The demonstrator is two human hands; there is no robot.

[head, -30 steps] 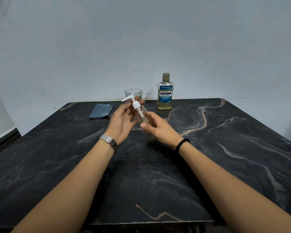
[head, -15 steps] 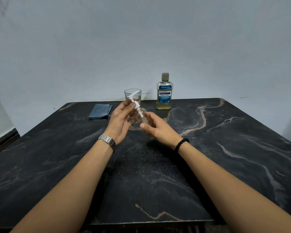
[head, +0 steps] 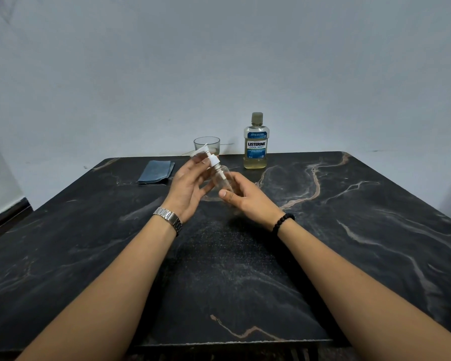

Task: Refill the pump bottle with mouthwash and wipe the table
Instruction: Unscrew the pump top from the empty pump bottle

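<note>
Above the middle of the black marble table [head: 349, 230], the right hand [head: 248, 196] grasps the clear plastic pump bottle [head: 223, 179] while the left hand [head: 188, 186] pinches its white pump head [head: 211, 158], best unscrewed with the bottle upright.

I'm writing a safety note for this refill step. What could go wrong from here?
1. The pump looks part-lifted from the tilted bottle; its tube could drip on the table.
2. The right hand holds the clear bottle loosely; it might slip.
3. The glass stands just behind the left hand, easy to knock.
</note>
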